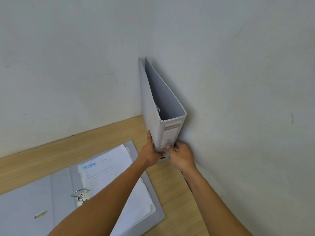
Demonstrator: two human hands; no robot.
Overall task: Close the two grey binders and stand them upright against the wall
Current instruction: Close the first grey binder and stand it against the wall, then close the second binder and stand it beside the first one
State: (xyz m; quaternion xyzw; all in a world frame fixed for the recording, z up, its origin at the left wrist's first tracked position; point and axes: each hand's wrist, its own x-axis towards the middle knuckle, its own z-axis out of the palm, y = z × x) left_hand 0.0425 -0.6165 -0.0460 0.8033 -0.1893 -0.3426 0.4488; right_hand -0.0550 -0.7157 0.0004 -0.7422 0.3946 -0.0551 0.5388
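While it stands on end in the corner where the two walls meet, the closed grey binder (pixel 153 106) has its long axis running up and down, its spine with the pale label facing the camera and its open top edge showing a dark hollow between the covers. Its right cover lies close along the right-hand wall (pixel 247 99), though whether it touches cannot be told; its far edge reaches toward the back wall (pixel 68 57). The lower end sits on the wooden desk (pixel 109 135), partly hidden by the hands.

The left hand (pixel 150 153) clasps the lower left cover, its fingers pressed together and stretched flat up the cover, the thumb curling round the front under the spine. The right hand (pixel 182 155) holds the lower right corner of the spine, fingers bent and bunched close, their tips pinching the spine's edge near the label. A finger hole in the spine shows between the two hands.

On the desk to the left, well apart from the corner, the second grey binder (pixel 42 198) lies flat and open, its long axis running from lower left to upper right. Its metal ring mechanism (pixel 80 195) stands near the middle, and a stack of white papers (pixel 119 169) rests on its right half, partly covered by the left forearm.
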